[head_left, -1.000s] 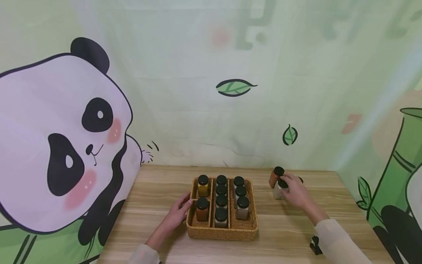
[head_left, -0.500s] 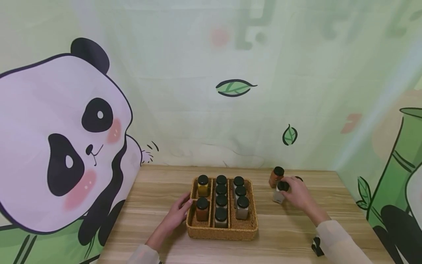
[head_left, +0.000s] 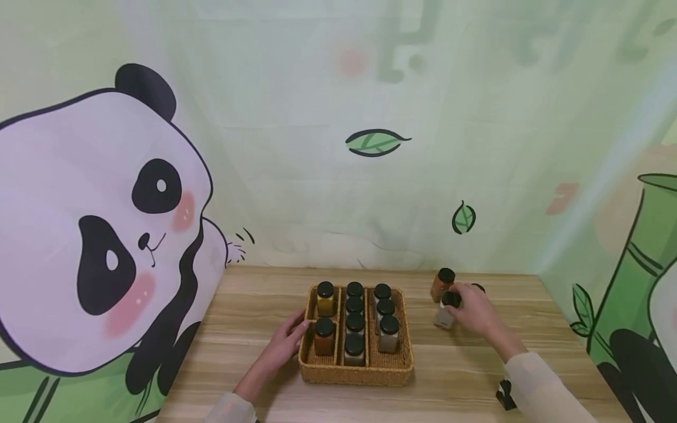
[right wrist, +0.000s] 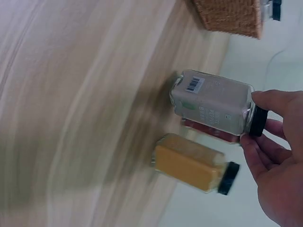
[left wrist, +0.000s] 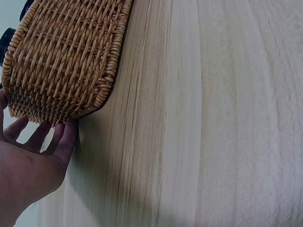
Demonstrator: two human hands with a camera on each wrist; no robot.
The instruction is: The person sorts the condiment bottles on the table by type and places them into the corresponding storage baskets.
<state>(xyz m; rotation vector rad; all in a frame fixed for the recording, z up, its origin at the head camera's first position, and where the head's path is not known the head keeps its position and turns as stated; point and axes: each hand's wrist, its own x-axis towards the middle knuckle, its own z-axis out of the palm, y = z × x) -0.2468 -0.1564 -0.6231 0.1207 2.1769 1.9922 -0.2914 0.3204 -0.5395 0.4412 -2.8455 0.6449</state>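
My right hand (head_left: 476, 305) pinches the black lid end of a square glass spice jar (right wrist: 213, 99) with pale grey powder and a barcode label. The jar is tilted, its base just off or near the table; I cannot tell which. Close behind it stand a red-orange spice jar (head_left: 442, 286) and a yellow-orange spice jar (right wrist: 189, 163), the latter mostly hidden by the hand in the head view. At the left side of a divided wicker basket (head_left: 357, 375), my left hand (head_left: 285, 341) rests its fingertips against the woven wall, thumb near the rim.
Several black-lidded spice jars (head_left: 354, 346) stand upright in the basket's three columns. A small black object (head_left: 505, 395) lies by the right sleeve. Behind the wooden table (head_left: 254, 294) hangs a cloth printed with pandas (head_left: 169, 252).
The right hand has drawn the grey-powder jar away from the red-orange one, slightly toward the front and left, tilting it. The left hand and basket have stayed in place.
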